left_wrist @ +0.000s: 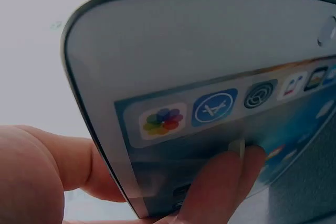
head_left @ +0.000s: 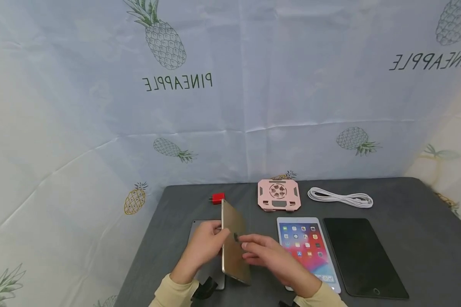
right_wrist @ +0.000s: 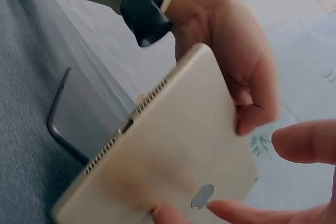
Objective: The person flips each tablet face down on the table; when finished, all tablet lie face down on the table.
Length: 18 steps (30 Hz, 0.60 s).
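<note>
A gold tablet [head_left: 232, 217] stands on edge above the table, its lit screen [left_wrist: 220, 108] facing left and its gold back [right_wrist: 173, 124] facing right. My left hand [head_left: 203, 245] grips it by the side edge, thumb against the back and fingers against the screen. Fingertips of my right hand [head_left: 269, 256] are right at the back, near the apple logo, with its fingers loosely extended. Partly hidden behind the left hand and the gold tablet, a grey tablet [head_left: 211, 275] lies on the table.
Right of the hands lie a white tablet [head_left: 303, 243] with its screen lit and a black tablet [head_left: 361, 256] with a dark screen. Farther back are a red charger plug [head_left: 217, 198], a pink stand [head_left: 278, 194] and a coiled white cable [head_left: 341, 198]. A pineapple-print curtain [head_left: 253, 85] hangs behind.
</note>
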### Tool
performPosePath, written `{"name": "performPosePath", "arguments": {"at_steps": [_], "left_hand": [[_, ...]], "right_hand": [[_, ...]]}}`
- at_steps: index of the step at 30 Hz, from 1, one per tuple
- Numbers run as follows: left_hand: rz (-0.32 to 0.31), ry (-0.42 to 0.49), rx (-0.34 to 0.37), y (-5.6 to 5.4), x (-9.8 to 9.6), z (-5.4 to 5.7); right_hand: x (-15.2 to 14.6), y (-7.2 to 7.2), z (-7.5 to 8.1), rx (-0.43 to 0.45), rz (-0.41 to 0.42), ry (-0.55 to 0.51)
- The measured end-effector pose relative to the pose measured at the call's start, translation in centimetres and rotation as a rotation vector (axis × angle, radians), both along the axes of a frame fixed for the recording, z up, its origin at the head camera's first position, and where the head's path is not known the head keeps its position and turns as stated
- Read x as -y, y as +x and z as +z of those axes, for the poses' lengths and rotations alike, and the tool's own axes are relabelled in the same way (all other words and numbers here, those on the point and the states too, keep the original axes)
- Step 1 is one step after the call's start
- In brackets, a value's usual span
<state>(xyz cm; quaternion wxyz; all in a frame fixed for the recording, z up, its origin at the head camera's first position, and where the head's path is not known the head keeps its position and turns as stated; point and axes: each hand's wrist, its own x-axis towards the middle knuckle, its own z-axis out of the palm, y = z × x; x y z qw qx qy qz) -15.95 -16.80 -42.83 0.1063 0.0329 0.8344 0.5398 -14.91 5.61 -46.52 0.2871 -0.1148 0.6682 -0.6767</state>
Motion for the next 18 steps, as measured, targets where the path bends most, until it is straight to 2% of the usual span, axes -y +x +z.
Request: {"name": "performPosePath", "arguments": {"at_steps": [3, 8, 13, 18], "left_hand": [[-0.014, 0.04, 0.023, -0.1, 0.0, 0.1], [-0.069, 0.161, 0.066, -0.1, 0.1, 0.0], [-0.123, 0.208, 0.095, -0.1, 0.0, -0.1], [-0.138, 0.225, 0.119, -0.1, -0.2, -0.5]], "right_hand": [[-0.4, -0.4, 0.0, -0.04, -0.032, 0.062], [-1.2, -0.9, 0.1, -0.075, -0.125, 0.183], [-2.0, -1.2, 0.2, -0.03, -0.183, 0.223], [-2.2, -1.1, 0.1, 0.0, -0.213, 0.221]]}}
